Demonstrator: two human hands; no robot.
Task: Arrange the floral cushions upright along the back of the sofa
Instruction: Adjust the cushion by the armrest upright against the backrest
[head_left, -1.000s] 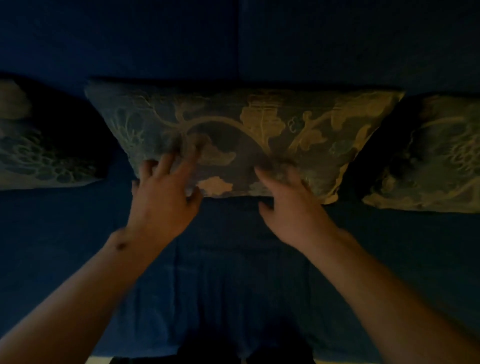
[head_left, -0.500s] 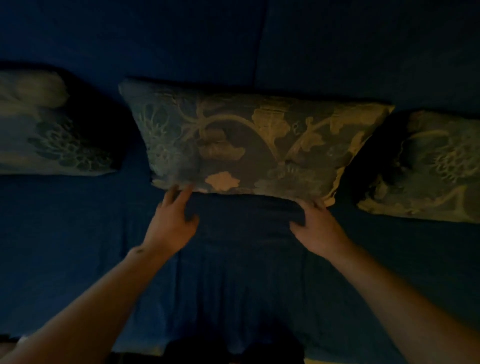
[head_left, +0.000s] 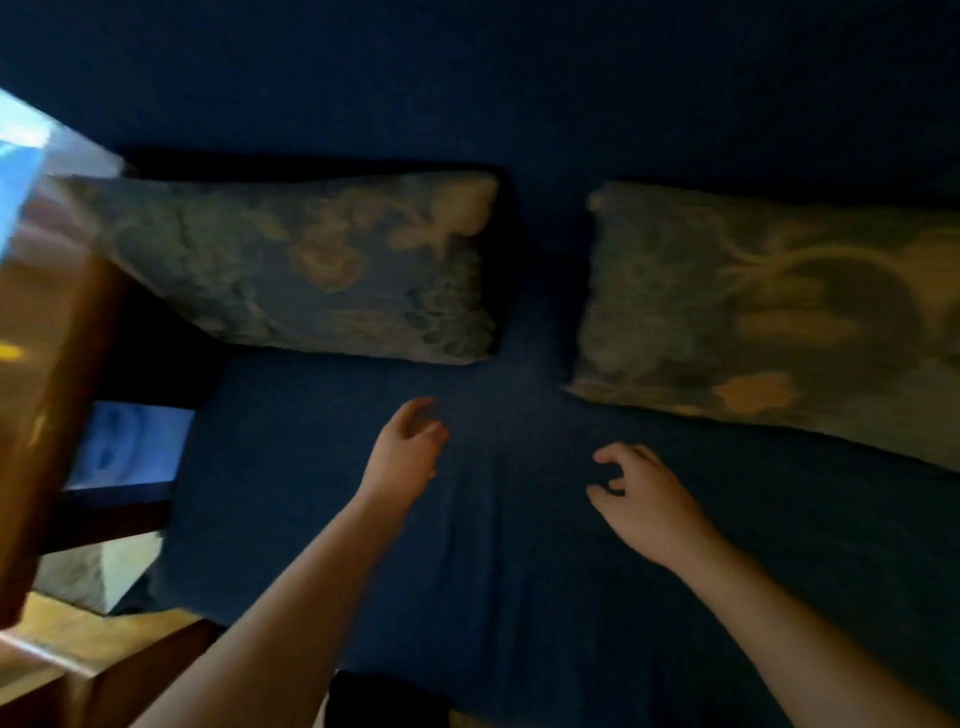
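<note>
Two floral cushions lean against the back of the dark blue sofa (head_left: 493, 104). The left cushion (head_left: 311, 265) stands near the sofa's left end. The middle cushion (head_left: 769, 322) is at the right and runs out of frame. A gap of blue seat separates them. My left hand (head_left: 402, 449) hovers over the seat just below the left cushion, fingers loosely curled and empty. My right hand (head_left: 641, 496) hovers below the middle cushion's left corner, fingers apart, holding nothing. Neither hand touches a cushion. The picture is dim and blurred.
A brown wooden piece of furniture (head_left: 47, 364) stands at the left edge beside the sofa's end. Wooden floor (head_left: 78, 639) shows at the lower left. The blue seat (head_left: 519, 571) stretches in front of the cushions.
The view has swung left: the middle cushion now sits at the right and the left cushion is central. Both hands have come off the middle cushion and hover over the seat.
</note>
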